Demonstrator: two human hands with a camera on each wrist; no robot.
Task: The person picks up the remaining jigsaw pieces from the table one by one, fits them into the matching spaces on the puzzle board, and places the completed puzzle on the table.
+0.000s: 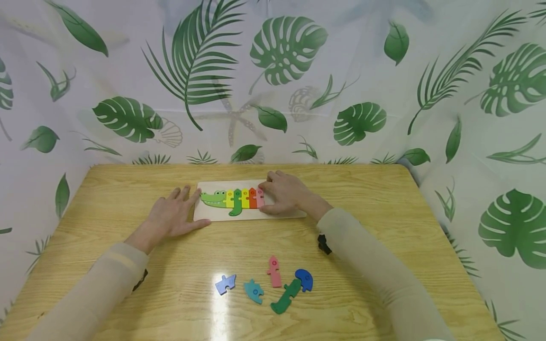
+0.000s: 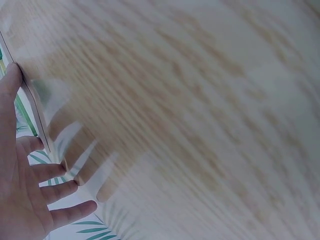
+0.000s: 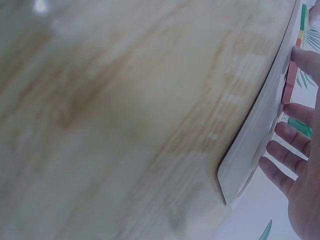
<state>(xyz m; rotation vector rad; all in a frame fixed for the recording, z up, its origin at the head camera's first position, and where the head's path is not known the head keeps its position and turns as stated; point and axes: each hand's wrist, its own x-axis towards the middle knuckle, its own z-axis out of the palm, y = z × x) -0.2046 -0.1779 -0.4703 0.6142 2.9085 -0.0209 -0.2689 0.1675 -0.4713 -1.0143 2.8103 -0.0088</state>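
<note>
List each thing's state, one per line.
Crocodile puzzle board, partly covered
Crocodile head, placed
Left yellow piece, placed
Green leg piece, placed
Right yellow piece, placed
Red piece, placed
Placed pink piece, pinched
Loose pink piece, on table
Light blue piece, loose
Teal piece, loose
Dark green piece, loose
Dark blue piece, loose
Left hand, fingers spread, touching board
Right hand, pinching placed pink piece

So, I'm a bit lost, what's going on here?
A person is putting together a crocodile puzzle. The left hand rests at the left end of the board; the right hand holds the pink end piece between thumb and finger, beside the red piece. Five pieces lie loose on the table: light-blue piece, teal piece, second pink piece, green piece and dark-blue piece.
</note>
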